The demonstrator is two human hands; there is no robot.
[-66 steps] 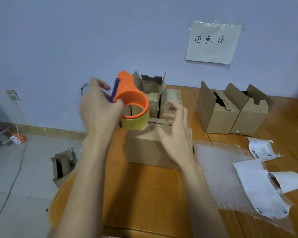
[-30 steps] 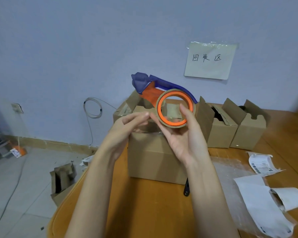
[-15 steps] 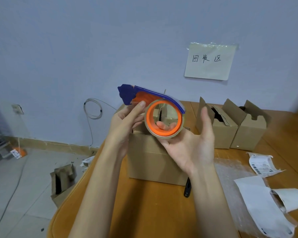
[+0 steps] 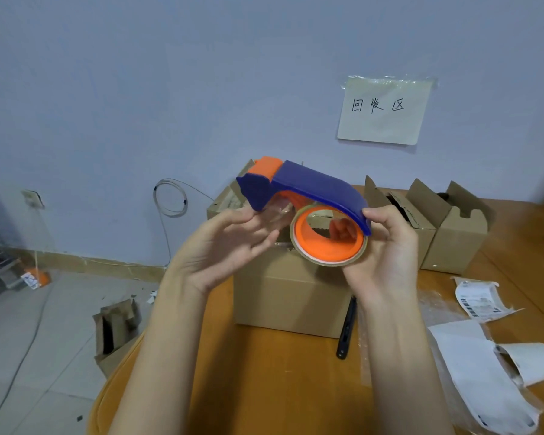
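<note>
Over cardboard box (image 4: 292, 296), curved plastic tape dispenser (image 4: 314, 186)

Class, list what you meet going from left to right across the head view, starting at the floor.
In order: torn box on the floor → left hand → tape dispenser → right hand → rightmost open box.

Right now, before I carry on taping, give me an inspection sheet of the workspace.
Surface: wooden table.
Job's things: tape dispenser, tape roll mounted, held above cardboard box.
Clutter: black pen-like tool beside the box, bubble wrap, shipping labels, open boxes behind.
Hands: right hand grips the tape dispenser, fingers through its core; left hand at the loose tape end, pinch unclear.
Cables: coiled cable on the wall.
Surroundings: taped note on wall; torn box on floor.
</note>
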